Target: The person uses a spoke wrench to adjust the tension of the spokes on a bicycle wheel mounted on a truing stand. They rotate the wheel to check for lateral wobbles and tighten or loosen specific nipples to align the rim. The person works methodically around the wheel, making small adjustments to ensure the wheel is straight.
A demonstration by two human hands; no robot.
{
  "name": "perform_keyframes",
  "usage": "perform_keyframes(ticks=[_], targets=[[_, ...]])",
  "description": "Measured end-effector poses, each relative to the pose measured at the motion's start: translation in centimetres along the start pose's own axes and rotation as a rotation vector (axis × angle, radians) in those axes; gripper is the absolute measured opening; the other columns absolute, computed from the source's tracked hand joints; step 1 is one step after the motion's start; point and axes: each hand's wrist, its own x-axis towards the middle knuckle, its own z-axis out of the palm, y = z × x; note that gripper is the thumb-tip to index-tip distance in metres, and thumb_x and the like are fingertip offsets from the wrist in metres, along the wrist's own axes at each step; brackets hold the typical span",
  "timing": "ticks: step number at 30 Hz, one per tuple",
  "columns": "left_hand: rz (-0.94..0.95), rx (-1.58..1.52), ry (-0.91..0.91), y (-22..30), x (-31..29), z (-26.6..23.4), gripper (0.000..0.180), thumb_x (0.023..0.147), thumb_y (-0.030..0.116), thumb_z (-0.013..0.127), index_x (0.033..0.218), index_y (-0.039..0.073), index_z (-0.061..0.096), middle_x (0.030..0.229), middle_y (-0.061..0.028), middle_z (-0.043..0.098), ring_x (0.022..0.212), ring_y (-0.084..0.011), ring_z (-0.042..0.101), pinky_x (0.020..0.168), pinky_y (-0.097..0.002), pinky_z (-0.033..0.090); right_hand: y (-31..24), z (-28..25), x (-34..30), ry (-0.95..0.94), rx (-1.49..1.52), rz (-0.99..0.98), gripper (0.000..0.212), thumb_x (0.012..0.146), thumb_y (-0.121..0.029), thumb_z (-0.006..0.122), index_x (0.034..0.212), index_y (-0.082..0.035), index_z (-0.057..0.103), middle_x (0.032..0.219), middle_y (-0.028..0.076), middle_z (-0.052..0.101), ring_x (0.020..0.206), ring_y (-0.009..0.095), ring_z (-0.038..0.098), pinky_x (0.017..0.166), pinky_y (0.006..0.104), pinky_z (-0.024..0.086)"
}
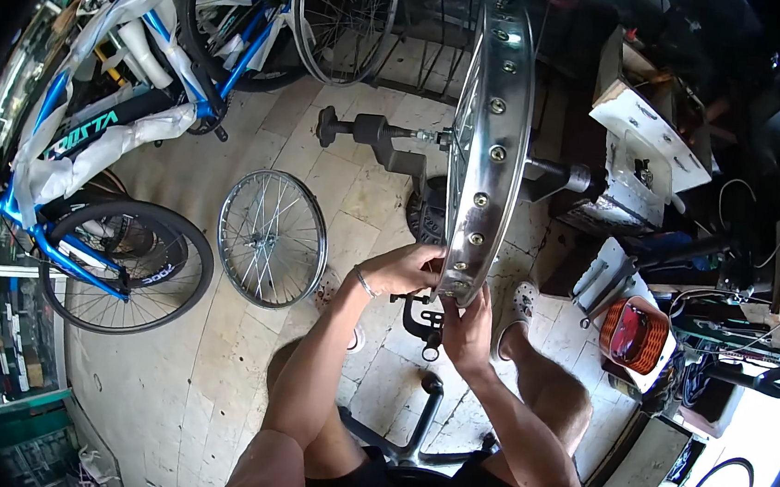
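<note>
A bare metal wheel (487, 173) sits upright in the truing stand (377, 131), its axle held between the stand's two side arms. At the near side of the stand, the person's left hand (406, 271) has its fingers curled in against the rim's left edge; whether they grip a spoke end or merely steady the metal cannot be told. The right hand (468, 334) pinches the lowest visible part of the rim between thumb and fingers. As far as can be judged, the lacing is largely done: spokes run toward the hub, and their nipples sit in a row along the rim. Adjusting the spokes seems to be the step in hand. No tyre is on the rim, so fitting one is probably left; how true the wheel runs does not show. Left of the stand is another bare spoked wheel (262, 241), with a partly wrapped blue bicycle (164, 126) farther left.
</note>
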Motion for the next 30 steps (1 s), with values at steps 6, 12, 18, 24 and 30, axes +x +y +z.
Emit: perform_keyframes(ticks=[6, 12, 18, 24, 30], targets=[[-0.104, -0.151, -0.078, 0.3, -0.3, -0.3, 0.063, 0.084, 0.005, 0.071, 0.143, 0.002, 0.047, 0.096, 0.0062, 0.06, 0.074, -0.0059, 0.048, 0.065, -0.0232, 0.046, -0.1, 0.3, -0.1, 0.093, -0.024, -0.051, 0.033, 0.09, -0.007, 0.062, 0.122, -0.002, 0.054, 0.12, 0.023, 0.055, 0.106, 0.044, 0.054, 0.09, 0.0501, 0.045], [0.19, 0.184, 0.134, 0.3, 0.1, 0.6, 0.041, 0.079, 0.013, 0.079, 0.115, 0.001, 0.063, 0.094, 0.0009, 0.066, 0.081, -0.0081, 0.059, 0.07, -0.0238, 0.051, -0.3, -0.6, 0.2, -0.062, -0.097, -0.013, 0.052, 0.076, 0.007, 0.062, 0.127, 0.002, 0.051, 0.125, 0.02, 0.053, 0.108, 0.042, 0.049, 0.095, 0.0477, 0.043], [0.172, 0.249, 0.297, -0.6, -1.9, 0.6, 0.037, 0.089, 0.008, 0.07, 0.123, -0.003, 0.061, 0.104, -0.0043, 0.068, 0.09, -0.0106, 0.063, 0.077, -0.0253, 0.053, -1.9, -0.2, -0.6, 0.027, 0.072, 0.152, 0.055, 0.085, -0.005, 0.066, 0.134, 0.004, 0.043, 0.119, 0.022, 0.056, 0.11, 0.038, 0.054, 0.095, 0.047, 0.044], [0.022, -0.206, 0.247, -3.2, -2.2, -2.7, 0.029, 0.09, 0.007, 0.069, 0.117, -0.003, 0.061, 0.106, -0.0076, 0.067, 0.093, -0.0124, 0.064, 0.083, -0.0257, 0.053, -2.0, -0.3, 0.2, 0.062, -0.015, 0.054, 0.051, 0.081, -0.004, 0.064, 0.131, 0.001, 0.052, 0.114, 0.022, 0.059, 0.102, 0.041, 0.053, 0.09, 0.0467, 0.045], [0.068, 0.16, 0.251, -2.7, -0.4, -2.0, 0.031, 0.086, 0.012, 0.071, 0.113, -0.001, 0.061, 0.102, -0.0088, 0.066, 0.094, -0.0167, 0.062, 0.083, -0.0304, 0.052, -0.4, 1.5, 0.0, 0.204, -0.011, 0.081, 0.037, 0.078, -0.004, 0.065, 0.114, -0.002, 0.056, 0.096, 0.018, 0.063, 0.087, 0.039, 0.061, 0.075, 0.046, 0.052]])
